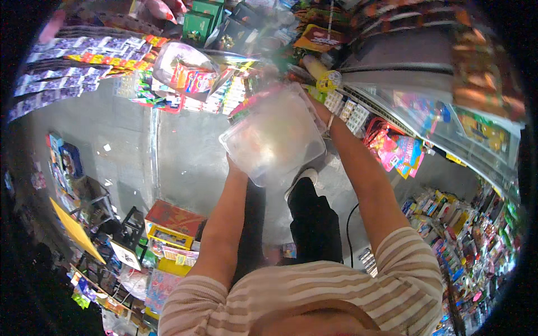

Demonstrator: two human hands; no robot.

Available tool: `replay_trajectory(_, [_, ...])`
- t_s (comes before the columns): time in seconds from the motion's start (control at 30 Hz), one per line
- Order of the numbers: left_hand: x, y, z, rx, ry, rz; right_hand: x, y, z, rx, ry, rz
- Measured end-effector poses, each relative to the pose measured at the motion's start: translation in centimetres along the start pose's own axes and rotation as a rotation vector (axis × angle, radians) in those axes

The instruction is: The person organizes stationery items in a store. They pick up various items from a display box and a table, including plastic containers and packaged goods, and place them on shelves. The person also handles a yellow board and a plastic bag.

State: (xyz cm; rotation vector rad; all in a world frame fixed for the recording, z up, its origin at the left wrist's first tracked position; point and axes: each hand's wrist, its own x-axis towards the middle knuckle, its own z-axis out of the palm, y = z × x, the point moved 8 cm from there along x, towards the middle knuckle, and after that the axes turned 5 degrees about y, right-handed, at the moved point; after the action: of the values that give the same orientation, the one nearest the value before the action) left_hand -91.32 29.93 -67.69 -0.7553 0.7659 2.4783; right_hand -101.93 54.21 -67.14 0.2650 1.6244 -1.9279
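A clear, cloudy plastic box (274,143) is held up in front of me, tilted, with its smooth broad side toward me. Something pink and green shows along its far left edge; what it is I cannot make out. My right hand (320,112) grips the box at its right side, a thin band round the wrist. At the lower left side, my left hand (233,165) supports the box from beneath, its fingers hidden by the plastic. Just beyond the box stand small packaged goods, including a container with a yellow lid (328,81).
A clear bag of bright packets (186,70) and hanging strips of sachets (67,67) are at the far left. A glass display case (443,115) runs along the right. Stacked cartons (174,221) stand at lower left, and crowded shelves of small goods (465,235) at lower right.
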Motion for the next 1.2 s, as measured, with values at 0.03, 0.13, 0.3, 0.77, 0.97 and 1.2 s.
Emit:
replay_trajectory(0.03, [1.0,0.3,-0.4,0.227,-0.025,0.132,1.4,0.5,-0.3,-0.136,-0.009,-0.03])
replay_trajectory(0.13, [4.0,0.1,-2.0,0.248,0.024,0.195,5.4,0.8,-0.7,-0.312,-0.104,-0.11])
replay_trajectory(0.3, [8.3,-0.5,-2.8,-0.197,0.083,0.125,9.9,0.4,-1.4,-0.435,-0.138,-0.217])
replay_trajectory(0.77, [13.4,2.5,-1.4,-0.23,0.332,0.121,10.1,-8.2,-5.8,-0.498,0.482,-0.067])
replay_trajectory(0.97, [11.3,2.3,-2.0,-0.148,0.435,-0.038,4.0,-14.2,2.4,-0.916,0.533,-0.322])
replay_trajectory(1.2, [-0.7,2.8,-1.8,0.129,0.449,-0.214,-1.6,-15.6,5.4,-0.82,0.525,-0.266])
